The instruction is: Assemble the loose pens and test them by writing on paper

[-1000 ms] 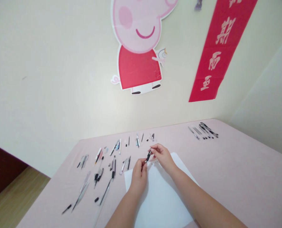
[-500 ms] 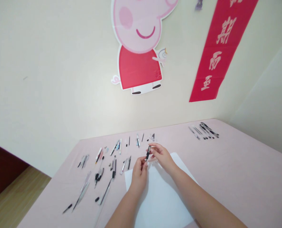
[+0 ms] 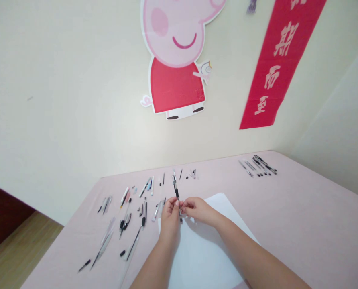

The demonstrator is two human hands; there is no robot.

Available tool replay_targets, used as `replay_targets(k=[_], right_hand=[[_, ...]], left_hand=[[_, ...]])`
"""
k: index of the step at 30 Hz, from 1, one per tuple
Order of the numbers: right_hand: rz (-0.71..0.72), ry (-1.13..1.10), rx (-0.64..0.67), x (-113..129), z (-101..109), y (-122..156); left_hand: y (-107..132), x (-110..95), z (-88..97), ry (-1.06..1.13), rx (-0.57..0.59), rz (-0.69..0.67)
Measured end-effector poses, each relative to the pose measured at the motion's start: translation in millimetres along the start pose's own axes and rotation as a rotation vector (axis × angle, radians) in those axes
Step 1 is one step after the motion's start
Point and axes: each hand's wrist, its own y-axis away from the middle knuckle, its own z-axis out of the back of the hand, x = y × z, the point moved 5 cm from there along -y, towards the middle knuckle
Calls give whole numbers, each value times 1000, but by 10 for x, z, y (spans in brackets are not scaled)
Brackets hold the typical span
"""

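Pen (image 3: 176, 193) sits in the grip of the left hand (image 3: 170, 216) over white paper (image 3: 204, 259), right hand (image 3: 197, 210) alongside, its grip unclear.

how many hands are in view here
2: the left hand, holding a black-gripped pen, and the right hand, close beside it on the right; no other hand shows.

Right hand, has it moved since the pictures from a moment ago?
Yes. Judged against the pig sticker on the wall, the right hand now sits lower in the view, closer to the person, and slightly further left.
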Motion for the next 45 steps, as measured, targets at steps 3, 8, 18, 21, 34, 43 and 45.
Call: replay_targets(k=[3,8,18,21,34,43,45], right_hand=[[-25,-74,91,2,-60,29],[-74,-209,174,-31,-92,49],[-129,-230,23,-4,206,17],[-118,-200,-62,-53,471,-30],[-406,450,-670,-963,2247,261],[-524,786,-769,-1097,2635,393],[-530,858,-768,-1078,2639,359]], left_hand=[[12,-20,-20,30,-4,20],[23,-30,-25,20,-2,48],[-31,64,-47,-224,127,-53],[-30,94,-78,-343,187,-95],[13,126,-113,-558,250,-183],[25,106,-123,-599,254,-193],[27,99,-124,-598,256,-189]])
